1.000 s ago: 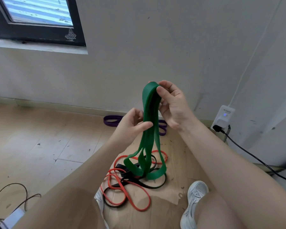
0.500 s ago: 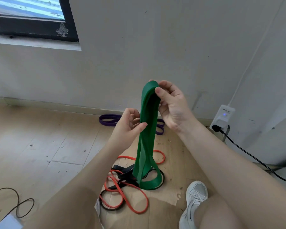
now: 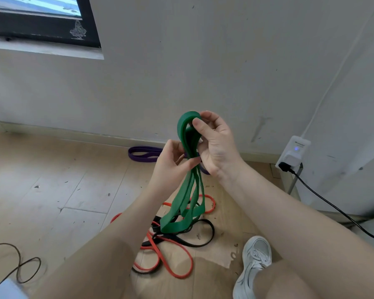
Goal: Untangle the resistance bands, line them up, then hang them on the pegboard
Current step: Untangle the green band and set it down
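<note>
Nearest, a white laced sneaker [image 3: 255, 262] rests on the pale wood-plank floor [image 3: 52, 190], just right of a tangle of flat rubber loops: a thin orange-red resistance band [image 3: 177, 264] woven with a black resistance band [image 3: 203, 240]. Above them hangs the wide, matte green resistance band [image 3: 188, 190], folded into several strands, its lower loops reaching the pile. The left hand [image 3: 173, 165] pinches the strands midway; the right hand [image 3: 216, 145] grips the folded top, thumb pressed on it. Open floor spreads left; a thin dark cable [image 3: 20, 264] curls at the near-left edge. Beyond, a purple resistance band [image 3: 143, 154] lies by the skirting, against the scuffed grey wall [image 3: 203, 61].
</note>
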A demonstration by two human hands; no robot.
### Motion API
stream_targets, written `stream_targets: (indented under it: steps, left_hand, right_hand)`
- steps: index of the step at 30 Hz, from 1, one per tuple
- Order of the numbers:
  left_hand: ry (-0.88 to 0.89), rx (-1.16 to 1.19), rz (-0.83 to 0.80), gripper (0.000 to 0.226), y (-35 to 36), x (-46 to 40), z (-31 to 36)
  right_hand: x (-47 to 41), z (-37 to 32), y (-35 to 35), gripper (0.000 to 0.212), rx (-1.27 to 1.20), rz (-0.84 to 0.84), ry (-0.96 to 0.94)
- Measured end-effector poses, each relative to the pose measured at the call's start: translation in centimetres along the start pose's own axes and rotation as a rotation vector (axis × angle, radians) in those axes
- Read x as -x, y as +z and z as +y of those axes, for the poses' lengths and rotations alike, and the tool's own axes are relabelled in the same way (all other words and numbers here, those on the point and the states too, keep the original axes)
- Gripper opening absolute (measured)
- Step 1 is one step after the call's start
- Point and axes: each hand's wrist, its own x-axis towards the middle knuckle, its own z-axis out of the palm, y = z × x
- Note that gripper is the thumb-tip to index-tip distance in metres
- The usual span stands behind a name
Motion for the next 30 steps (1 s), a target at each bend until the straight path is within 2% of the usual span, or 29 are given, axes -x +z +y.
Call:
stream_targets:
  steps: [3, 6, 11, 13, 15, 17, 19, 21, 25, 28, 30]
  left_hand:
    - [-0.022, 0.039, 0.007, 0.025, 0.0, -0.1, 0.3]
    - [-0.06, 0.037, -0.013, 0.026, -0.1, -0.2, 0.4]
    - [-0.115, 0.138, -0.049, 0.021, -0.1, -0.1, 0.9]
    - [-0.123, 0.148, -0.051, 0.018, -0.4, -0.1, 0.9]
    - [-0.121, 0.16, -0.029, 0.014, -0.7, -0.1, 0.8]
    - [-0.109, 0.175, -0.009, 0.009, -1.0, -0.2, 0.6]
    - [-0.09, 0.133, -0.013, 0.009, -1.1, -0.3, 0.4]
    - [-0.077, 0.078, -0.036, 0.014, -1.0, -0.3, 0.1]
    - [-0.044, 0.081, -0.037, 0.018, -1.2, -0.1, 0.1]
    - [0.019, 0.085, -0.067, 0.026, -1.6, -0.1, 0.3]
    - [0.019, 0.092, -0.075, 0.025, -1.7, 0.0, 0.4]
  right_hand:
    - [-0.4, -0.1, -0.1, 0.022, 0.014, -0.004, 0.005]
    - [-0.8, -0.2, -0.4, 0.019, 0.261, -0.002, -0.01]
    - [-1.6, -0.3, -0.6, 0.018, 0.495, 0.088, -0.012]
    - [-1.6, -0.7, -0.9, 0.012, 0.602, 0.037, -0.033]
    - [-1.3, -0.8, -1.9, 0.007, 0.664, -0.091, -0.007]
    - [-0.5, -0.1, -3.4, 0.033, 0.621, -0.271, 0.071]
    - [0.6, 0.6, -4.3, 0.047, 0.486, -0.362, 0.134]
    - [0.9, 1.0, -4.4, 0.045, 0.484, -0.388, 0.129]
    - [0.4, 1.1, -4.0, 0.029, 0.631, -0.383, 0.042]
    - [0.5, 0.9, -3.5, 0.032, 0.862, -0.392, -0.065]
    - [0.5, 0.9, -3.5, 0.033, 0.919, -0.36, -0.108]
